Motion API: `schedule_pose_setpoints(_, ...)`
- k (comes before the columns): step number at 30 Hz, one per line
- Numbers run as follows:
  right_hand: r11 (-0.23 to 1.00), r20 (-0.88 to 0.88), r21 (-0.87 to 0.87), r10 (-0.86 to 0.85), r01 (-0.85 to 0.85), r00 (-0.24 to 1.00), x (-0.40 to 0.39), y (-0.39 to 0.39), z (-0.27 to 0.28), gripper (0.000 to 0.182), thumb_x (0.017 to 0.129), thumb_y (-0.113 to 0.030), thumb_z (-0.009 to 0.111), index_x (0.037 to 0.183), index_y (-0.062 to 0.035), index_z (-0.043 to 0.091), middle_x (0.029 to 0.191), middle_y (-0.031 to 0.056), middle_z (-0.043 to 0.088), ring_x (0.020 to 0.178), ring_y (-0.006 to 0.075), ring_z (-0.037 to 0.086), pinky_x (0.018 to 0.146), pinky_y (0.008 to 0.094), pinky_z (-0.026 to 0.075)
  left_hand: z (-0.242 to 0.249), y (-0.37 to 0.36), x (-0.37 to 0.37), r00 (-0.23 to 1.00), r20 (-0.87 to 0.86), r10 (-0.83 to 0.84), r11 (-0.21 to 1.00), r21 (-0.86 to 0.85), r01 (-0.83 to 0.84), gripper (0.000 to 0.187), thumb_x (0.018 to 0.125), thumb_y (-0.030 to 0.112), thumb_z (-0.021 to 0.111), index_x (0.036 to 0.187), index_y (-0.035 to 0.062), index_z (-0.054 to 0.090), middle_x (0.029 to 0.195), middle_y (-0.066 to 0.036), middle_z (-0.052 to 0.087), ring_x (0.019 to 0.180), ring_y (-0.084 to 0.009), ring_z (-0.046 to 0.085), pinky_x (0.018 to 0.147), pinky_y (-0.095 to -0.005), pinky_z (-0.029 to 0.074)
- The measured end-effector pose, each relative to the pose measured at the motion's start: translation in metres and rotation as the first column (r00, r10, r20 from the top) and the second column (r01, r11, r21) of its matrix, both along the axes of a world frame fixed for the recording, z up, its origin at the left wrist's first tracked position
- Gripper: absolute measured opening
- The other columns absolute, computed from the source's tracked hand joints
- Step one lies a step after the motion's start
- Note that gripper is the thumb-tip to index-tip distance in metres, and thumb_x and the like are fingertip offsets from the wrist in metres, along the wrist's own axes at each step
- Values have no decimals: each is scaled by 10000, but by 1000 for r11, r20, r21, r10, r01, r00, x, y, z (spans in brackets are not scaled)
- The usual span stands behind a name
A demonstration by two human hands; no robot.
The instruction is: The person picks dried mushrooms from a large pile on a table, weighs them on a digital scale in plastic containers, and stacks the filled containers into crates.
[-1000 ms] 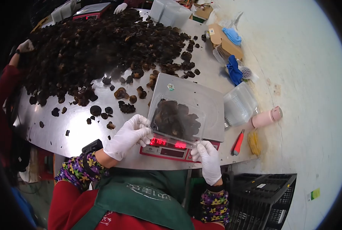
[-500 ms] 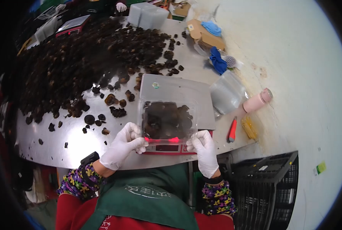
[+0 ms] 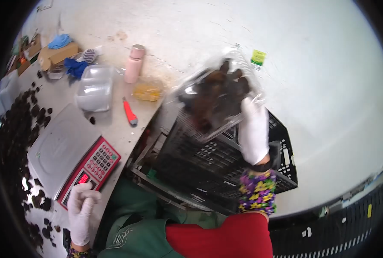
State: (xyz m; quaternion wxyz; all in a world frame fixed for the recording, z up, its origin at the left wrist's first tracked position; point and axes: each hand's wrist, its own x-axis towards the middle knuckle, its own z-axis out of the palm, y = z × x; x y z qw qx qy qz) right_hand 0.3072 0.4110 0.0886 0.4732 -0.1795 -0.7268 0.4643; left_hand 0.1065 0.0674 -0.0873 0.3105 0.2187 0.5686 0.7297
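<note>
A clear plastic box [image 3: 217, 96] with dark, mushroom-like pieces inside hangs tilted above a black crate [image 3: 195, 167], blurred by motion. My right hand [image 3: 255, 129], white-gloved, grips the box at its right edge. At the lower left, my gloved left hand [image 3: 82, 210] is by the front of a red scale [image 3: 88, 167] with a lit display, its fingers curled and partly apart, holding nothing visible. The scale's grey plate [image 3: 62, 146] bears nothing.
Dark pieces [image 3: 15, 124] are spread along the table's left. Behind the scale are stacked clear trays [image 3: 95, 90], a red cutter [image 3: 130, 112], a pink bottle [image 3: 134, 64], a yellow item in plastic [image 3: 147, 91], blue gloves [image 3: 75, 68] and a cardboard box [image 3: 58, 55].
The view has turned right. The clear box has left the scale and moved right over the crate in my right hand. My left hand has let go of it.
</note>
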Motion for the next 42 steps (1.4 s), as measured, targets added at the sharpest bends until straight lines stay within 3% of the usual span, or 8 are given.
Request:
schedule_pose_setpoints(4,930,408,-41,-318,365,856,101,91,31,452,1012,-274,582,1403,-65,499,1273,84,628,1072,163,643,841,367,578,-24,-5,-18,1000,1,28,996,-89,-27,205,1008,133,615,1197,54,602,909,-37,663,838,-115,582,798,-252,466)
schedule_pose_setpoints(10,637,670,-629,153,446,727,176,151,-43,456,988,-339,569,1350,-62,554,1069,115,701,923,234,724,664,380,627,-36,-4,-18,999,11,35,991,-133,-33,178,1038,173,573,1173,62,608,908,-26,641,820,-105,573,777,-253,464)
schedule_pose_setpoints(14,738,797,601,-519,308,-310,166,169,-29,635,894,-455,674,1315,6,553,1125,242,711,999,363,703,877,463,542,-22,-8,-12,995,98,37,993,-119,-25,190,1015,62,555,1189,0,599,947,-72,671,897,-146,623,846,-279,493)
schedule_pose_setpoints(17,759,515,505,-647,411,563,99,107,-16,392,1036,-228,534,1342,12,588,1235,181,688,1136,267,652,1004,348,473,-35,-24,-12,992,123,36,995,-98,-24,194,1024,63,551,1203,4,598,1002,-86,697,940,-143,651,889,-284,518)
schedule_pose_setpoints(20,788,276,546,-488,282,828,-4,-9,-21,278,1016,-24,503,1241,74,632,1227,166,681,1155,244,634,1037,363,464,-44,-39,-8,997,58,43,985,-168,-33,207,1026,68,557,1219,3,592,1042,-77,678,954,-141,648,903,-285,521)
schedule_pose_setpoints(30,584,590,623,88,-521,803,-350,42,-199,389,1016,-131,516,1365,39,548,1391,221,574,1295,374,524,1109,427,387,-65,-132,28,943,189,275,958,-141,-251,225,1026,123,567,1231,44,612,1099,-60,666,1066,-106,616,921,-284,505)
schedule_pose_setpoints(38,570,829,545,-255,-614,498,-405,81,-221,352,1006,-210,535,1270,10,610,1175,254,680,1108,414,639,964,442,484,-131,-252,38,160,-973,165,-412,-215,-886,673,795,229,771,1406,91,527,1463,-251,382,1327,-469,381,1104,-557,331)
schedule_pose_setpoints(42,604,863,451,-106,-657,494,-409,116,-231,299,980,-236,596,1125,13,679,1027,235,715,954,392,678,871,440,509,-158,-275,35,205,-908,365,-405,-353,-843,729,805,293,792,1439,86,498,1467,-265,380,1325,-440,405,1125,-485,336)
